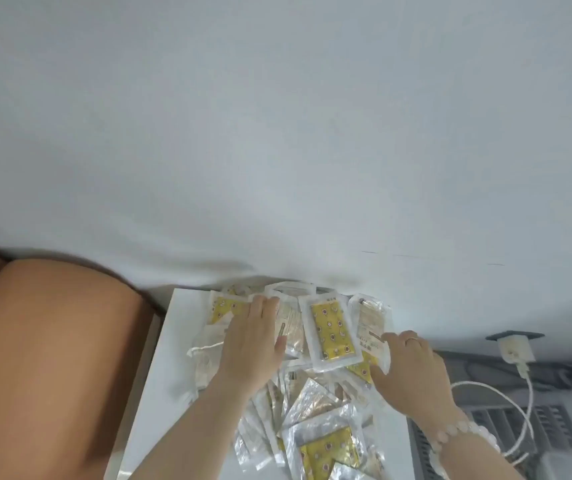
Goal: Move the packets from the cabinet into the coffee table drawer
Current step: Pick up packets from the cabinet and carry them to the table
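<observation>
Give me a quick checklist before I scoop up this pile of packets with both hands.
1. Left hand placed: ok. The left hand lies flat on the packets.
2. Right hand grip: cannot tell. The right hand touches the pile's right side, but whether it pinches a packet is unclear.
3. Packets gathered: not ok. They lie spread out and overlapping on the white top.
4. Cable clear: ok. The white cable lies to the right, apart from the pile.
5. Drawer ready: cannot tell. No drawer is in view.
</observation>
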`<state>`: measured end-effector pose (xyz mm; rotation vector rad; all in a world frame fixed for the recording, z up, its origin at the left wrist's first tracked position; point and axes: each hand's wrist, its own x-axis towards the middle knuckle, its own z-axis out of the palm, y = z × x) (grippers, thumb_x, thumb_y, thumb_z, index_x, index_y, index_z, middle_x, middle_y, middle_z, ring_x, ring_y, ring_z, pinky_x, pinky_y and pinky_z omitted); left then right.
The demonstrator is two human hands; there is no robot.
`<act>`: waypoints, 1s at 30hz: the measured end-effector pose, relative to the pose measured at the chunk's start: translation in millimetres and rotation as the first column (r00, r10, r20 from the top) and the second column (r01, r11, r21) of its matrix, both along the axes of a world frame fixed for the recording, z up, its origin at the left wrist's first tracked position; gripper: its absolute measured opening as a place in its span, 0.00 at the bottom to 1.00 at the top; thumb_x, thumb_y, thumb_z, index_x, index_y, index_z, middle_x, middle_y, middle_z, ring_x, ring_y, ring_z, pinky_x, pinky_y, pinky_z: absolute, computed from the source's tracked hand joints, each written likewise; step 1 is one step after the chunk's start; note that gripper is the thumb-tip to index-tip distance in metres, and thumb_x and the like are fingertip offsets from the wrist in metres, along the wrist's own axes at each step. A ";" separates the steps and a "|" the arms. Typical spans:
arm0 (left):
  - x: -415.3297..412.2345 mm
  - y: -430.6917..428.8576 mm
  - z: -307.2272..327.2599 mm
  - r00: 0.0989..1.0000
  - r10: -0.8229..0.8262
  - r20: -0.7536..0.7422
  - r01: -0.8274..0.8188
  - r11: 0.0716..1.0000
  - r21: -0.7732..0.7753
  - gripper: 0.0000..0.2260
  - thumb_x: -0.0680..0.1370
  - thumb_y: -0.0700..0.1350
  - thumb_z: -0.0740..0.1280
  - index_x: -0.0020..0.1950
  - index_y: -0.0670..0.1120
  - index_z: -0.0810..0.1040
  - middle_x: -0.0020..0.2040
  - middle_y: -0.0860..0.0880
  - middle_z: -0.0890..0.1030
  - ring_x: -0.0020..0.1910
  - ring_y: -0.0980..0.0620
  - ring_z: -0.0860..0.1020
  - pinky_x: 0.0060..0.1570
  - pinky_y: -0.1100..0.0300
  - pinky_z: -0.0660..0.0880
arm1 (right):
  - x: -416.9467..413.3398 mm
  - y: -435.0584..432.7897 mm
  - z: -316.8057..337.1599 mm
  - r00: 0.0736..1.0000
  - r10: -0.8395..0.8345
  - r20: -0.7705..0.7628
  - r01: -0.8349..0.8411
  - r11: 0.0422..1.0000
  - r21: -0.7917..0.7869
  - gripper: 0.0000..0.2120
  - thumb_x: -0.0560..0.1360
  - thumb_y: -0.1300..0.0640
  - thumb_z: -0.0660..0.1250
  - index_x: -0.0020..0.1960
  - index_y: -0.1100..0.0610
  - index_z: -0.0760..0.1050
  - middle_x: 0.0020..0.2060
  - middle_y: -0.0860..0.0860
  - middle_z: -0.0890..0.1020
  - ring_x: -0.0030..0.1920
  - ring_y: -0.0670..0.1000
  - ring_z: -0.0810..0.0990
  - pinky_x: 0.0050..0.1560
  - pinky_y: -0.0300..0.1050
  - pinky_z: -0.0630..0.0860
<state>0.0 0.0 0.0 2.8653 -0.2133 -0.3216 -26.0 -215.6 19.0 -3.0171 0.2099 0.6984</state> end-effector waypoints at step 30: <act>24.6 -40.0 -46.3 0.994 0.039 0.107 -0.055 0.987 0.154 0.23 0.77 0.56 0.63 0.69 0.50 0.63 0.62 0.51 0.68 0.63 0.50 0.66 0.60 0.58 0.62 | 40.2 42.2 -74.2 0.749 -0.661 -0.054 0.648 0.712 0.271 0.30 0.68 0.37 0.70 0.59 0.58 0.71 0.55 0.54 0.78 0.64 0.55 0.69 0.69 0.52 0.58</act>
